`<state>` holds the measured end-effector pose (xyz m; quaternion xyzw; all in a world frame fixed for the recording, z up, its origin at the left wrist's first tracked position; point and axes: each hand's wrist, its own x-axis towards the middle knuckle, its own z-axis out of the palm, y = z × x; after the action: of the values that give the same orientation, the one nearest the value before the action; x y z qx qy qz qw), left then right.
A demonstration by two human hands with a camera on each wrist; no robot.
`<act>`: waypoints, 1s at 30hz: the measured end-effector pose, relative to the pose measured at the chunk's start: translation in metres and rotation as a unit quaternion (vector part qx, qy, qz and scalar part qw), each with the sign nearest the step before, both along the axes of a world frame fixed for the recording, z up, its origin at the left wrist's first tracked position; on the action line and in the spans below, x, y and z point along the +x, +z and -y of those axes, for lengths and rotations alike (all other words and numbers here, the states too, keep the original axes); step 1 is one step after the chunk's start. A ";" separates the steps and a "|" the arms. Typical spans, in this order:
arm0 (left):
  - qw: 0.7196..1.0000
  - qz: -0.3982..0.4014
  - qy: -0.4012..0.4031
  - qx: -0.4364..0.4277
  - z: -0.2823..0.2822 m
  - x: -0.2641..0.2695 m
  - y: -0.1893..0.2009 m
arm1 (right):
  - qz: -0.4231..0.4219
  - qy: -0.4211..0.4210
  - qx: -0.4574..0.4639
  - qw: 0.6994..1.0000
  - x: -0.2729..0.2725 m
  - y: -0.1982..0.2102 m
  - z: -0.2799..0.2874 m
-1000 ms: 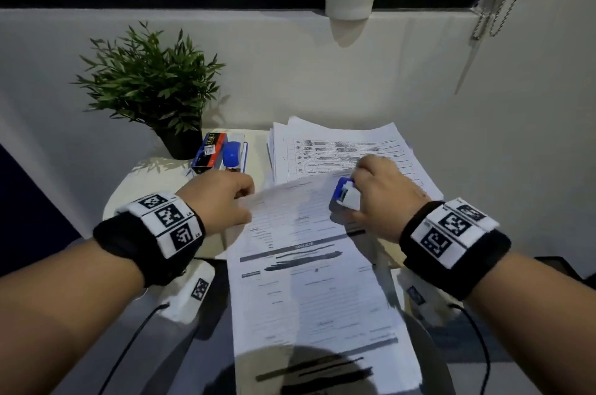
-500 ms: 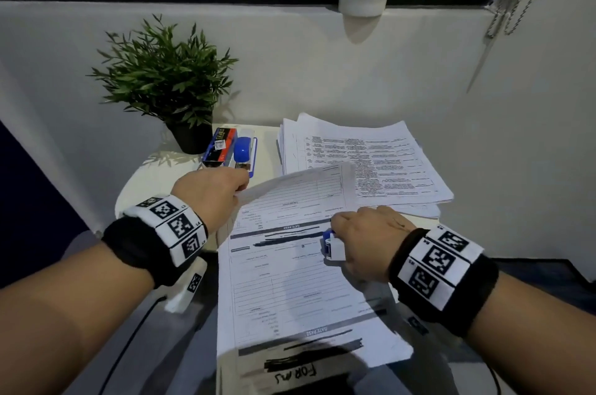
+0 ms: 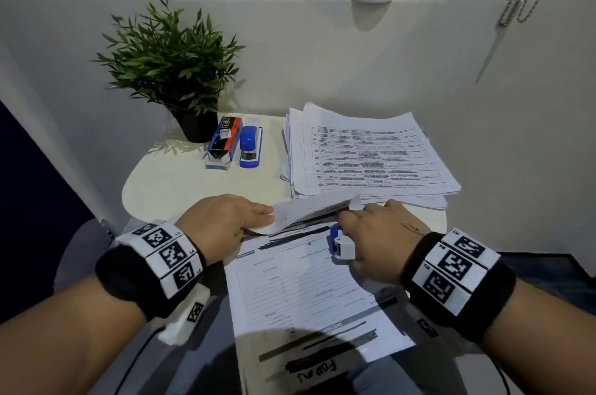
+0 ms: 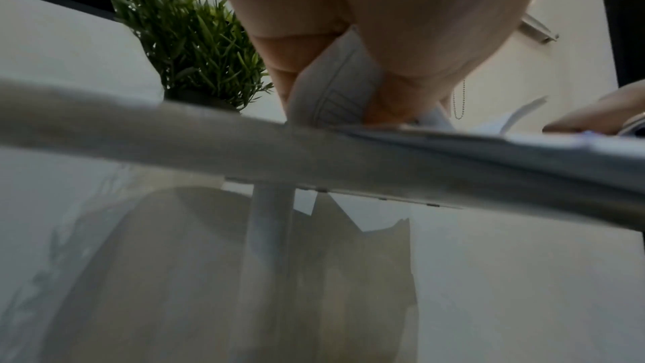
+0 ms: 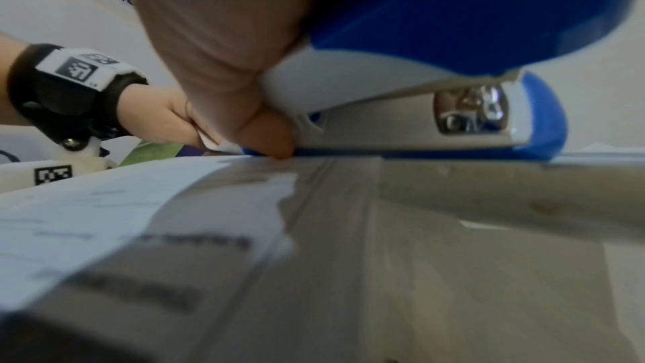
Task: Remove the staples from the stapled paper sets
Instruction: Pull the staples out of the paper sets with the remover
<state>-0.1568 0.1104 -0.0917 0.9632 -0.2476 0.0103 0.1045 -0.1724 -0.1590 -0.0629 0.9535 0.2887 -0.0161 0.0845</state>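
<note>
- Our left hand (image 3: 222,222) pinches the top sheet (image 3: 309,209); our right hand (image 3: 382,239) grips a stapler (image 3: 340,243).
- Paper pile (image 3: 364,156), plant (image 3: 171,65), second stapler (image 3: 250,146), staple box (image 3: 224,141) along the table's (image 3: 180,188) far edge.

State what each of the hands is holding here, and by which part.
Left hand pinches the folded-back top sheet of the printed white paper set by its left edge. Right hand grips the small blue-and-white stapler around its body, resting on the lower page.

Potted plant (image 3: 171,72), staple box (image 3: 224,139), blue stapler (image 3: 250,146), white table (image 3: 180,188)
</note>
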 end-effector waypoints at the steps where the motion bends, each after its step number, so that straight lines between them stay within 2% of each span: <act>1: 1.000 0.004 -0.001 -0.015 0.000 -0.002 -0.002 | -0.001 -0.001 -0.001 1.000 0.000 -0.001 0.000; 3: 0.997 0.052 -0.028 -0.050 -0.002 -0.006 -0.006 | -0.004 -0.004 -0.004 1.000 0.000 -0.001 -0.001; 5: 0.993 0.101 -0.053 -0.020 -0.003 -0.007 -0.013 | -0.005 -0.003 -0.010 1.000 0.000 -0.001 -0.001; 11: 0.993 0.115 -0.041 -0.006 -0.003 -0.007 -0.018 | 0.001 0.001 -0.019 1.000 -0.003 -0.002 0.001; 16: 0.999 -0.006 0.021 -0.026 -0.003 -0.005 -0.009 | -0.003 -0.011 -0.018 1.000 -0.003 -0.001 0.009; 18: 1.000 0.000 0.028 -0.010 -0.003 -0.004 -0.008 | 0.015 -0.045 0.069 0.996 -0.002 0.000 0.015; 20: 1.000 0.002 0.029 0.002 -0.001 -0.004 -0.006 | 0.063 -0.070 0.187 0.978 -0.004 0.005 0.021; 22: 0.999 0.030 0.009 0.013 0.001 -0.007 -0.005 | 0.143 -0.029 0.250 0.957 -0.008 0.011 0.020; 24: 0.997 0.062 -0.026 0.035 0.005 -0.009 -0.005 | 0.180 0.035 0.200 0.963 -0.012 0.018 0.006; 26: 0.995 0.089 -0.035 0.038 0.006 -0.009 -0.009 | 0.159 0.087 0.116 0.977 -0.018 0.018 -0.010; 27: 0.995 0.088 -0.033 0.031 0.007 -0.009 -0.011 | 0.132 0.098 0.081 0.983 -0.020 0.013 -0.015; 30: 0.995 0.088 -0.027 0.041 0.006 -0.011 -0.013 | 0.055 0.060 -0.003 0.997 -0.020 0.002 -0.014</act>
<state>-0.1677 0.1039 -0.1046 0.9550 -0.2818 0.0818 0.0435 -0.1921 -0.1454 -0.0613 0.9337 0.3402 0.0403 0.1039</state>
